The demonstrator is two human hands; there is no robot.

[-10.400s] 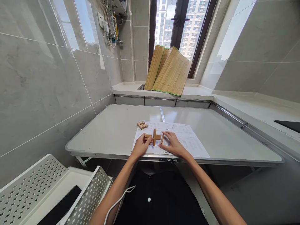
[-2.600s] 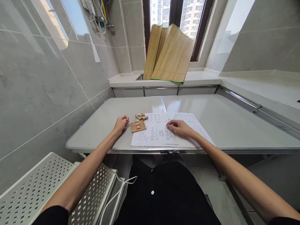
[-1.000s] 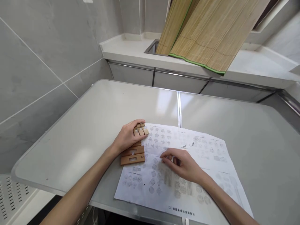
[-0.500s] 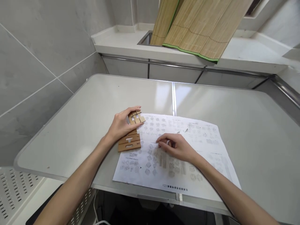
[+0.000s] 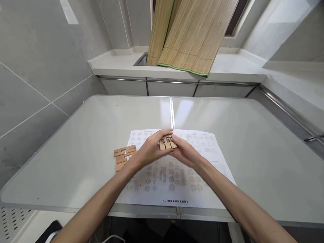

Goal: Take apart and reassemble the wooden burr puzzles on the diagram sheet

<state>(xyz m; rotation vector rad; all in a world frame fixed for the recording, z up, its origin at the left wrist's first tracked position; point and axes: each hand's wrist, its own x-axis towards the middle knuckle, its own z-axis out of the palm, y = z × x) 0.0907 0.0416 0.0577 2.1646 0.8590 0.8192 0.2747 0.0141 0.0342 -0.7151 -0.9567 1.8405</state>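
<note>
Both hands meet above the printed sheet [image 5: 174, 192] and grip a small cluster of notched wooden puzzle pieces [image 5: 167, 142]. My left hand [image 5: 152, 148] curls around its left side, thumb below and fingers over the top. From the right, my right hand [image 5: 186, 150] presses against the cluster with its fingers partly hidden. Several flat wooden puzzle pieces with cut-out slots [image 5: 125, 151] lie at the left edge of the sheet, partly covered by my left forearm. Rows of small diagrams are printed on the paper.
The pale folding table [image 5: 243, 141] has a seam down its middle. Behind it are a white ledge [image 5: 121, 69] with a sink recess and a hanging bamboo mat [image 5: 189, 37]. Grey tiled wall [image 5: 32, 77] stands at left. A cable [image 5: 113, 237] hangs below the front edge.
My left hand has moved right with the notched pieces, away from the flat ones. My right hand has risen off the paper and joined it on the cluster. The camera view has shifted.
</note>
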